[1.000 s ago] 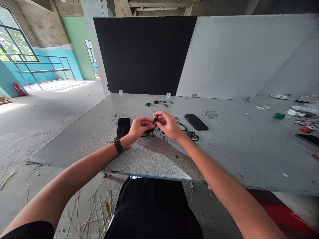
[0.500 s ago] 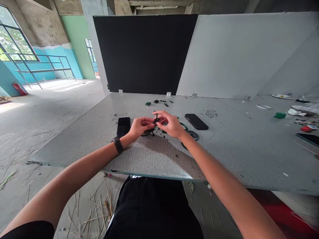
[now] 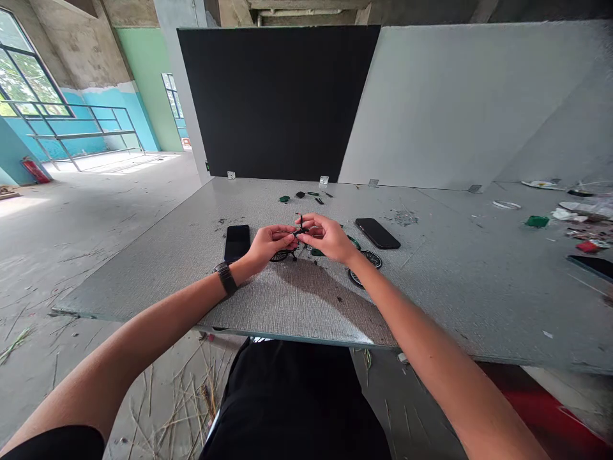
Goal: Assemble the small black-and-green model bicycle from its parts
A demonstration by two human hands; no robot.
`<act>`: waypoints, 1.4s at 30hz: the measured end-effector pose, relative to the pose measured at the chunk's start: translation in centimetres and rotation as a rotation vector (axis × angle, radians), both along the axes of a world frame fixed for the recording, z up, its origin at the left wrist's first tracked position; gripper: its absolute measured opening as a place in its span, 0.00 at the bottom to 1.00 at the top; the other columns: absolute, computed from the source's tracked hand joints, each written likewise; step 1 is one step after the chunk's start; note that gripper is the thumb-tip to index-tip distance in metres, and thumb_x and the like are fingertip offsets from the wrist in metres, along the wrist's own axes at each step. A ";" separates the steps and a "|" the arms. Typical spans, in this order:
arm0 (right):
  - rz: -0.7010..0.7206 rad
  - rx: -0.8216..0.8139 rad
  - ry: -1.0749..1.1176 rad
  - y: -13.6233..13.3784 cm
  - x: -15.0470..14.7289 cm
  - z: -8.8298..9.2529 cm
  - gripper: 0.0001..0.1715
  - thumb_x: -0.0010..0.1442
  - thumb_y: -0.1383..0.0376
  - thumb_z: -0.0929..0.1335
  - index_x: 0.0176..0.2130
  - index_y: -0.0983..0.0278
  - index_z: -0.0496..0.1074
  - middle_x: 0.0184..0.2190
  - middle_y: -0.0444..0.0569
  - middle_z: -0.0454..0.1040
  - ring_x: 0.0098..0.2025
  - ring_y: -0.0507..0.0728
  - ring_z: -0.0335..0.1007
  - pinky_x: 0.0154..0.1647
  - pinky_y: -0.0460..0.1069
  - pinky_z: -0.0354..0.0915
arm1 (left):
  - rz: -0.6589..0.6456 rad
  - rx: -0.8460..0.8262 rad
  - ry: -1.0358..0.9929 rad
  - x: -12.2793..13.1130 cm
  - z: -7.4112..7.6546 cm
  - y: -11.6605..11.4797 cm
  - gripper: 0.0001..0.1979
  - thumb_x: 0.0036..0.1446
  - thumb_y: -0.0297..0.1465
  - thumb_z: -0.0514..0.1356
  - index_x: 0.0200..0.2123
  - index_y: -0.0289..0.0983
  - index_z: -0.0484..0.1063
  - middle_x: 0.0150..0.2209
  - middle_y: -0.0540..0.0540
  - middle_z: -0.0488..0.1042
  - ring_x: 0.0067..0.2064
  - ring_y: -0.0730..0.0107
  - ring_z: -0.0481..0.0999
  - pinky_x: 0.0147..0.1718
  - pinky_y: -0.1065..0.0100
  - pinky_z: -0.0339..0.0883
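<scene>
Both hands meet over the middle of the table, their fingertips pinched on a small black part with a thin upright piece. My left hand holds it from the left, and my right hand grips it from the right. Below the fingers is a small black spoked wheel, partly hidden. Green pieces show behind my right hand. Two more spoked wheels, one of them a black wheel, lie beside my right wrist, partly covered by the forearm.
A black phone lies left of the hands, another phone to the right. Small green and black parts sit farther back on the grey table. A black panel stands behind. Mixed items, including a green piece, lie far right.
The fingers of my right hand have shifted slightly around the black part, which now lies more level between both hands. Little else differs.
</scene>
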State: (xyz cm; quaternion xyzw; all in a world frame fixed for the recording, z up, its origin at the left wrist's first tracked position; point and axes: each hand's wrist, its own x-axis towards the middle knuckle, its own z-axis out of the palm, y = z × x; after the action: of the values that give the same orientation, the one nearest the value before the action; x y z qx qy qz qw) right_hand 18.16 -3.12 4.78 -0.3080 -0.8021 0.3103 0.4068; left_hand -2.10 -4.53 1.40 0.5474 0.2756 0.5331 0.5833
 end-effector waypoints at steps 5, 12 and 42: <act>-0.005 -0.030 0.040 0.1 -0.1 0.1 0.14 0.58 0.57 0.73 0.43 0.60 0.74 0.44 0.50 0.77 0.48 0.58 0.74 0.47 0.53 0.73 | -0.056 -0.037 -0.048 0.0 0.2 -0.2 0.19 0.51 0.32 0.73 0.44 0.30 0.76 0.34 0.45 0.80 0.34 0.74 0.79 0.40 0.68 0.72; 0.040 -0.144 0.118 -0.1 -0.1 0.4 0.15 0.55 0.58 0.75 0.41 0.60 0.73 0.40 0.47 0.76 0.42 0.55 0.74 0.43 0.52 0.74 | -0.132 -0.073 -0.090 -0.2 0.4 -0.4 0.18 0.52 0.31 0.73 0.43 0.30 0.74 0.33 0.46 0.79 0.34 0.74 0.79 0.41 0.69 0.72; 0.166 -0.224 0.066 -0.9 0.1 0.8 0.18 0.65 0.57 0.70 0.53 0.59 0.73 0.45 0.49 0.78 0.39 0.54 0.79 0.48 0.55 0.76 | -0.447 -0.111 0.032 -2.2 1.8 -0.8 0.26 0.52 0.22 0.69 0.55 0.37 0.72 0.44 0.40 0.81 0.39 0.67 0.82 0.42 0.64 0.73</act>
State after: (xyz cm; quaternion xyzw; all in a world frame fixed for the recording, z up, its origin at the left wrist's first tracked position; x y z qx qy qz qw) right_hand 18.24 -4.04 5.60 -0.2737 -0.7713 0.4403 0.3692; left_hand -4.27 -5.31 3.20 0.5704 0.1856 0.3657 0.7117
